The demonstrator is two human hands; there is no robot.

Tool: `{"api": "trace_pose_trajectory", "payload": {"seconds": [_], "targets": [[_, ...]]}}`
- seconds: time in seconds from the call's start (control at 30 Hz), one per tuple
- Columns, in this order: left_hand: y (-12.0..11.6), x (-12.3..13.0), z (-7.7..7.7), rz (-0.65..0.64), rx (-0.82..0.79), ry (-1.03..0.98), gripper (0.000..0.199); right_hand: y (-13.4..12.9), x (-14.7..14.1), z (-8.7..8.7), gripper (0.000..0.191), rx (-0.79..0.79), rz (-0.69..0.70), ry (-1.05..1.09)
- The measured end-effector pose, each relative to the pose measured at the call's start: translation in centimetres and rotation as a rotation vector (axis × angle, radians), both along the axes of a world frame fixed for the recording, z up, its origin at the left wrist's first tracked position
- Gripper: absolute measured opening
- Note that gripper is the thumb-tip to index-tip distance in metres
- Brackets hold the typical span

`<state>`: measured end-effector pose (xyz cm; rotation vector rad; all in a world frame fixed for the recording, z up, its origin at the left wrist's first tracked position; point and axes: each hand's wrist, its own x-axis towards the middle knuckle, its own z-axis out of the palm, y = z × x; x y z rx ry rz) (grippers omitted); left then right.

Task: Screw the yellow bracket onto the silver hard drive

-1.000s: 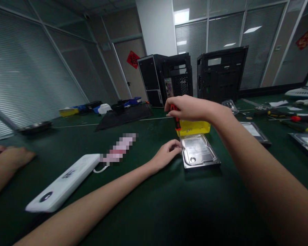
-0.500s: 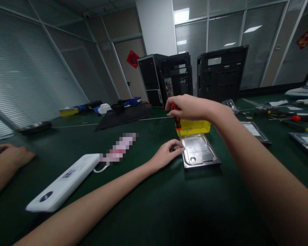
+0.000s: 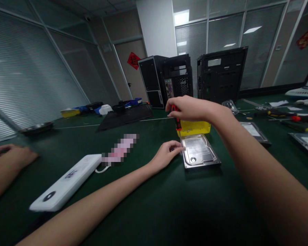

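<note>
A silver hard drive (image 3: 199, 150) lies flat on the dark green table. My left hand (image 3: 168, 153) rests at its left edge, thumb and fingers closed on that side. From above, my right hand (image 3: 186, 108) is wrapped round the red and black handle of a screwdriver (image 3: 178, 124). The screwdriver stands nearly upright, its shaft pointing down at the drive's left edge near my left fingertips. Where the tip meets the drive is too small to make out. Just behind the drive sits a yellow tray (image 3: 195, 128) with a few small bits in it.
A white power bank (image 3: 66, 182) with a cable lies at the left, near another person's hand (image 3: 12, 160). More hard drives (image 3: 255, 132) and hand tools (image 3: 297, 118) lie at the right. Black computer cases (image 3: 222, 75) stand at the back beside a black mat (image 3: 125, 118).
Both hands, the screwdriver and the hard drive keep practically the same places. The view has shifted very slightly.
</note>
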<state>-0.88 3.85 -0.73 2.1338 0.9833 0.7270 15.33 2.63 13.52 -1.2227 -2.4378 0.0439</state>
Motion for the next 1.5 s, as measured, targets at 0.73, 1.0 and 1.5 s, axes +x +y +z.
{"api": "trace_pose_trajectory", "payload": {"seconds": [0.73,1.0,1.5], "targets": [[-0.2,0.1,0.4,0.010,-0.018,0.016,0.037,0.3,0.1,-0.3,0.027,-0.022,0.001,0.075],[0.0,0.0,0.2,0.028,0.059,0.085,0.033,0.8,0.1,-0.7,0.022,-0.015,-0.052,0.090],[1.0,-0.8,1.0,0.010,-0.066,0.060,0.031,-0.1,1.6,0.7,0.026,0.070,-0.146,0.205]]}}
